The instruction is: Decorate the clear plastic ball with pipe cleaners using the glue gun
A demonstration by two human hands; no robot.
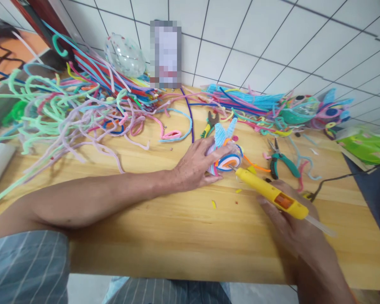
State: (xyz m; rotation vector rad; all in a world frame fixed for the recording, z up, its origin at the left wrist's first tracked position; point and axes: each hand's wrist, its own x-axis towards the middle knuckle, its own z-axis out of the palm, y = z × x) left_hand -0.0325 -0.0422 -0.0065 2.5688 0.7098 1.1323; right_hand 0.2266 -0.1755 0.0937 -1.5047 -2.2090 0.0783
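Observation:
My left hand [198,162] is wrapped around a small pipe-cleaner figure [223,135] near the middle of the table. Two light-blue points stick up from its top, and an oval coil of blue, white and orange faces my right side. In my right hand [291,215] is a yellow glue gun [269,192] with a clear glue stick poking out of its back. Its metal nozzle meets the orange centre of the coil, or comes very close to it. Part of the figure is hidden under my left fingers.
Loose pipe cleaners [60,105] heap up on the left, with a blue bundle [250,99] along the wall. Green-handled pliers [280,160] and yellow-green cutters [210,124] lie beyond my hands. A finished-looking pipe-cleaner piece [331,109] stands back right. A black cord [335,175] crosses the right side.

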